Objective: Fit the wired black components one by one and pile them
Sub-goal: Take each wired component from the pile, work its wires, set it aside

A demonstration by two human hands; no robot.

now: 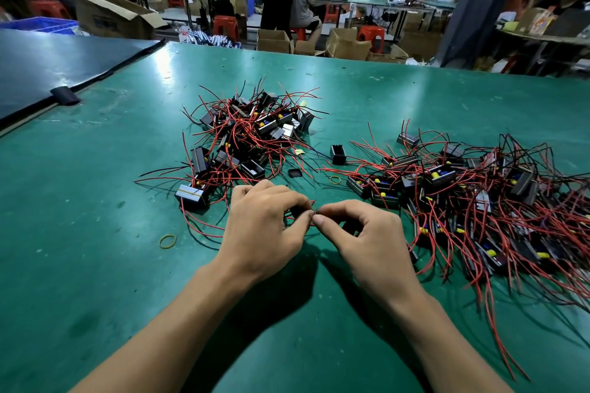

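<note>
The fingers (314,219) of both hands are pinched together at the middle of the green table (95,233), thumb tips and forefinger tips meeting over something small and dark with thin red wire (297,217) running from it. The left hand (265,226) is curled tight, its knuckles up, and seems to hide most of a black part beneath it; the right hand (360,233) nips the wire or the part's edge with thumb and forefinger, its other fingers folded loosely. Exactly what each hand grips cannot be made out, since the fingers cover it. One pile of wired black boxes (249,134) lies beyond the hands to the left, and a larger pile (472,198) spreads to the right; which is finished stock I cannot tell. A lone empty black shell (337,154) and a small flat black cap (294,172) sit between the piles, and two yellow rubber bands (168,241) lie loose on the table. To do this step well, I would keep the part steady in the left hand, guide the wires clear of the seam with the right, and press squarely so nothing gets pinched. Loose wires from the near piles could snag, so lifting slightly clear would help.
</note>
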